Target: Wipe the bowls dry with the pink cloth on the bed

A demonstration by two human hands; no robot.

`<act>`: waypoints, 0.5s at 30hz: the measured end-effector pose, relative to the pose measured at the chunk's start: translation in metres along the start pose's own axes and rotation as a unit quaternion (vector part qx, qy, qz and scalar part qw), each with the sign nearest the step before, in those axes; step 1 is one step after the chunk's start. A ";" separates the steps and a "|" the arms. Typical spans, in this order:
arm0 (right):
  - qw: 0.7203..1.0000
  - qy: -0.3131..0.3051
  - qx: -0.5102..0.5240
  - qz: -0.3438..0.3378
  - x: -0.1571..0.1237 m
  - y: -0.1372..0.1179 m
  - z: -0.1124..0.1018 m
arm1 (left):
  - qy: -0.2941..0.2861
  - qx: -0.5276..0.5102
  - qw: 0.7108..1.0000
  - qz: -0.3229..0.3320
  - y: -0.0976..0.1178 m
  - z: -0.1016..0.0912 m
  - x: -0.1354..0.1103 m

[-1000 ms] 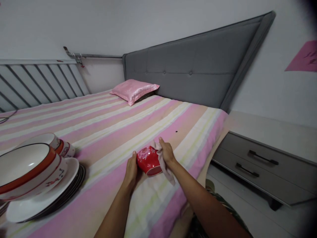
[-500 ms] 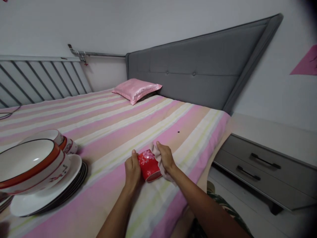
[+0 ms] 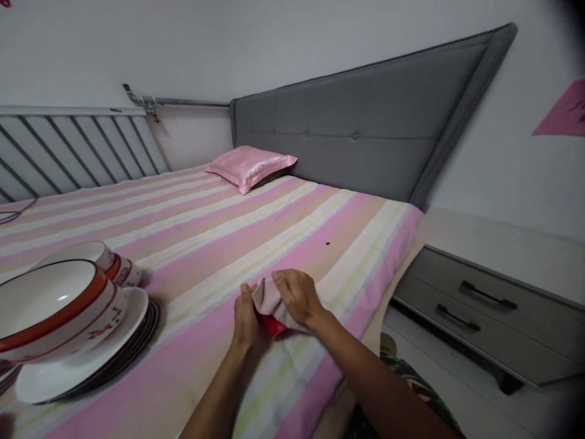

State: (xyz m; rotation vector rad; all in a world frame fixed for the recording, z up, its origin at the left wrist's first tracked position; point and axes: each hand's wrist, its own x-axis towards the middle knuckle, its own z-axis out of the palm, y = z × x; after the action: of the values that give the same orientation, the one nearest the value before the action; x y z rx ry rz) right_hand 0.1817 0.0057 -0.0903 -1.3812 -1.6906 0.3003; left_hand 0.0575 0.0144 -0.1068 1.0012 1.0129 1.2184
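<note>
Just above the striped bedsheet, my left hand (image 3: 245, 318) grips the left side of a red cup (image 3: 273, 327). Only a lower strip of the cup shows; a pale greyish-pink cloth (image 3: 269, 299) covers the rest. My right hand (image 3: 298, 296) holds that cloth and presses it against the cup, its fingers bent over the top. To the left stands a large white bowl with an orange-red band (image 3: 103, 289), set on a stack of white plates (image 3: 137, 305). Smaller bowls (image 3: 130, 272) sit behind it.
The bed with its striped sheet (image 3: 192, 360) fills the middle of the view. A pink satin pillow (image 3: 251, 164) lies by the grey padded headboard (image 3: 347, 122). On the right is a grey nightstand (image 3: 484, 317) with two drawers. A small black speck (image 3: 328, 243) is on the sheet.
My right hand has moved left with the cloth, from the cup's right side over its front. The cup's flowered face, visible before, is now covered.
</note>
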 end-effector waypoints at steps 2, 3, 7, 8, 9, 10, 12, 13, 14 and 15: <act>1.000 0.002 -0.004 0.007 0.001 0.001 -0.001 | -0.032 -0.049 0.998 -0.001 0.001 0.003 -0.002; 1.000 0.001 -0.004 0.011 0.001 0.002 -0.001 | -0.046 -0.069 0.997 -0.002 0.002 0.004 -0.003; 1.000 -0.002 0.004 0.018 0.000 0.001 -0.003 | -0.073 -0.050 0.996 0.024 0.005 0.001 -0.001; 1.000 -0.003 0.008 0.020 0.000 0.000 -0.003 | -0.075 -0.021 0.996 0.038 0.007 0.000 0.000; 1.000 -0.004 0.012 0.024 0.000 0.001 -0.003 | -0.071 0.009 0.996 0.051 0.008 -0.001 0.001; 0.999 -0.003 0.016 0.030 0.000 0.001 -0.003 | -0.063 0.036 0.995 0.061 0.009 -0.001 0.001; 0.999 -0.003 0.023 0.046 0.001 0.004 -0.002 | -0.044 0.064 0.995 0.070 0.011 -0.001 0.003; 0.998 -0.001 0.026 0.056 0.002 0.007 -0.002 | -0.033 0.066 0.995 0.072 0.010 -0.001 0.003; 0.997 0.001 0.031 0.067 0.003 0.009 -0.002 | -0.025 0.064 0.995 0.072 0.009 -0.001 0.004; 0.996 0.006 0.037 0.079 0.004 0.012 -0.002 | -0.018 0.060 0.996 0.070 0.007 -0.001 0.005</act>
State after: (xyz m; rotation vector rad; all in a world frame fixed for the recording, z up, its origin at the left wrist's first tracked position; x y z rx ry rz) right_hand 0.1917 0.0125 -0.0955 -1.4605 -1.5484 0.4385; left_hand 0.0551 0.0204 -0.1007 1.1998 1.0108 1.2612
